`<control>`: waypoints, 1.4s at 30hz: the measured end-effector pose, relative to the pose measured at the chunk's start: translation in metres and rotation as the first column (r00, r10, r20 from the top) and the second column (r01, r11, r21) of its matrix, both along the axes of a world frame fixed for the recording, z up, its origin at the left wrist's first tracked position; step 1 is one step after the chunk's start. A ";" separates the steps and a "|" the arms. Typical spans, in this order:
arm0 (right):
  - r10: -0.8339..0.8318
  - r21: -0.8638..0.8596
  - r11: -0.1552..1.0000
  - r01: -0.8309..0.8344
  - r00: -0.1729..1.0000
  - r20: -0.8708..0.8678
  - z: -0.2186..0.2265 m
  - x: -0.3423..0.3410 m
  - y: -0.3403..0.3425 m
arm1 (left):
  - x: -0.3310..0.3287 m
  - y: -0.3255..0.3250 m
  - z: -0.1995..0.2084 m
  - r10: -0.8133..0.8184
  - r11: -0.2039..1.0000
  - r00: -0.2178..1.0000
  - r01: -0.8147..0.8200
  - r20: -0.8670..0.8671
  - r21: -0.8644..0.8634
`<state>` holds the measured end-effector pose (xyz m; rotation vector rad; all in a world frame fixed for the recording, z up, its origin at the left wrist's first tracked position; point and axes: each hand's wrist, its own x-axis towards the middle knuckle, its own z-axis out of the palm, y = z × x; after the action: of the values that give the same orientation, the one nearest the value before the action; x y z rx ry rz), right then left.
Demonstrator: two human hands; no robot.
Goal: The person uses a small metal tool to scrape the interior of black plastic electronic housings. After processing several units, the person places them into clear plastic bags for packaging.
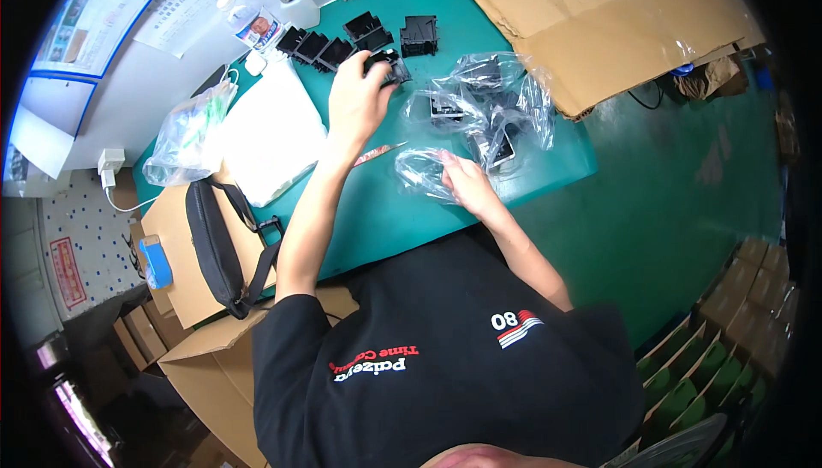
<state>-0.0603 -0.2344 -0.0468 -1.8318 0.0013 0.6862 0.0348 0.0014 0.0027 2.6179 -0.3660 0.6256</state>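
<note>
My left hand [358, 100] reaches across the green table, its fingers curled at a black plastic part [397, 71]. Beside it, several similar black plastic housings [311, 47] stand in a slanting row, with another black housing [419, 35] a little apart to the right. Closer to me, my right hand [469, 184] pinches the edge of a clear plastic bag [421, 173]. To the right of both hands lies more crumpled clear plastic [535, 108], with black parts [490, 74] inside or under it; the film partly hides them.
A large cardboard box [599, 23] covers the far right. On the left are a white bag [272, 130], a clear bag [190, 138], a bottle [250, 21] and a white jar [298, 7]. A black waist bag [214, 245] lies on cardboard near the table's left edge.
</note>
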 end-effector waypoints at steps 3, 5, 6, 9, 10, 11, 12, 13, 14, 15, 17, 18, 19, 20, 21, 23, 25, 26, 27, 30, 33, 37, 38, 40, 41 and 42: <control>0.000 0.029 1.000 0.000 1.000 -0.017 0.007 -0.001 0.007 | -0.056 -0.001 0.029 -0.022 0.917 0.999 0.034 0.035 -0.396; 0.058 0.137 0.989 -0.053 0.998 -0.035 0.009 -0.002 0.013 | -0.097 0.002 0.027 -0.082 0.908 0.984 0.140 0.160 -0.395; 0.099 0.204 0.975 -0.092 0.995 -0.028 0.010 -0.001 0.016 | -0.112 0.002 0.028 -0.198 0.871 0.966 0.252 0.169 -0.422; 0.055 0.477 0.878 0.036 0.983 -0.176 0.023 0.000 0.044 | -0.145 -0.005 0.025 -0.331 0.832 0.933 0.360 0.142 -0.423; 0.087 0.480 0.877 0.036 0.969 -0.231 0.026 0.001 0.040 | -0.151 -0.001 0.022 -0.299 0.870 0.950 0.312 0.095 -0.383; 0.118 0.482 0.875 0.037 0.951 -0.286 0.030 0.002 0.035 | -0.156 0.003 0.019 -0.265 0.902 0.963 0.265 0.049 -0.340; 0.118 0.450 0.892 0.028 0.949 -0.293 0.032 0.003 0.036 | -0.160 0.006 0.014 -0.247 0.898 0.969 0.229 0.001 -0.376; 0.117 0.418 0.908 0.019 0.947 -0.299 0.033 0.004 0.037 | -0.163 0.009 0.010 -0.232 0.891 0.971 0.193 -0.047 -0.411; 0.115 0.385 0.923 0.012 0.945 -0.305 0.034 0.005 0.038 | -0.166 0.011 0.007 -0.221 0.882 0.971 0.156 -0.096 -0.445; 0.106 0.281 0.959 -0.040 0.968 -0.225 0.041 0.004 0.040 | -0.168 0.010 0.009 -0.213 0.902 0.965 0.135 -0.150 -0.410; 0.120 0.057 0.992 -0.116 0.991 -0.058 0.057 -0.001 0.047 | -0.170 0.007 0.015 -0.190 0.938 0.948 0.098 -0.256 -0.333; 0.122 -0.014 0.993 -0.121 0.985 0.118 0.058 -0.006 0.049 | -0.169 0.008 0.011 -0.179 0.956 0.962 0.120 -0.208 -0.269; 0.113 -0.090 0.992 -0.090 0.949 0.295 0.054 -0.008 0.051 | -0.170 0.008 0.009 -0.150 0.954 0.965 0.084 -0.215 -0.289; 0.114 -0.158 0.986 -0.045 0.880 0.462 0.045 -0.010 0.052 | -0.170 0.009 0.008 -0.122 0.950 0.967 0.049 -0.224 -0.309; 0.122 -0.218 0.976 0.018 0.781 0.612 0.039 -0.012 0.053 | -0.169 0.008 0.008 -0.101 0.944 0.967 0.020 -0.232 -0.330; 0.090 -0.198 0.979 0.057 0.746 0.659 0.030 -0.013 0.054 | -0.168 0.000 0.012 0.008 0.977 0.990 -0.037 -0.141 -0.210; 0.081 -0.181 0.982 0.054 0.747 0.660 0.033 -0.018 0.060 | -0.170 -0.012 0.013 0.115 0.987 0.986 -0.127 -0.117 -0.095; 0.086 -0.191 0.981 0.046 0.776 0.625 0.037 -0.024 0.063 | -0.166 -0.015 0.006 0.143 0.987 0.989 -0.146 -0.045 -0.065; 0.080 -0.145 0.989 0.010 0.797 0.599 0.041 -0.028 0.065 | -0.160 -0.017 0.001 0.166 0.980 0.986 -0.168 -0.025 -0.108; -0.022 -0.058 0.996 0.069 0.807 0.590 0.038 -0.037 0.071 | -0.149 -0.022 -0.009 0.222 0.948 0.974 -0.206 0.040 -0.244; -0.040 -0.104 0.985 0.135 0.778 0.627 0.027 -0.020 0.066 | -0.146 -0.024 -0.014 0.291 0.870 0.951 -0.220 0.100 -0.441; 0.100 -0.095 0.994 -0.055 0.812 0.575 0.031 -0.032 0.068 | -0.136 -0.026 -0.028 0.320 0.898 0.930 -0.238 0.179 -0.369; 0.101 -0.060 0.995 -0.082 0.847 0.523 0.028 -0.035 0.067 | -0.131 -0.024 -0.030 0.310 0.901 0.930 -0.222 0.197 -0.373; 0.044 0.039 0.997 -0.068 0.897 0.439 0.033 -0.029 0.061 | -0.131 -0.016 -0.027 0.202 0.900 0.979 -0.169 0.040 -0.402; 0.019 0.088 0.994 -0.058 0.919 0.394 0.037 -0.025 0.058 | -0.132 -0.014 -0.025 0.143 0.896 0.989 -0.145 -0.038 -0.419; -0.042 0.146 0.989 -0.007 0.944 0.327 0.042 -0.023 0.056 | -0.134 -0.017 -0.010 0.044 0.862 0.995 -0.085 -0.092 -0.499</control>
<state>-0.0835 -0.1783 -0.0051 -1.7824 -0.2473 0.3494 -0.0994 -0.0157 -0.0074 2.1463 -0.0713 0.5498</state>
